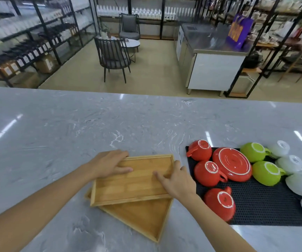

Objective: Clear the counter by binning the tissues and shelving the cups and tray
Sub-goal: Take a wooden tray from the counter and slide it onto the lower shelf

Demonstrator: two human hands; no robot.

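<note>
A wooden tray (128,186) lies skewed on top of a second wooden tray (143,219) on the grey marble counter (73,133). My left hand (108,163) grips the upper tray's far left corner, thumb inside the rim. My right hand (175,180) holds its right end, thumb on the tray floor and fingers over the edge. To the right, on a black mat (255,206), red cups (199,150) stand upside down beside a red saucer (232,163), two green cups (255,151) and several white cups (290,164). No tissues are in view.
Beyond the counter's far edge is open floor with a dark chair (112,57), a small round table (132,43) and a steel-topped cabinet (212,57). Shelving racks (28,42) line the left and right walls.
</note>
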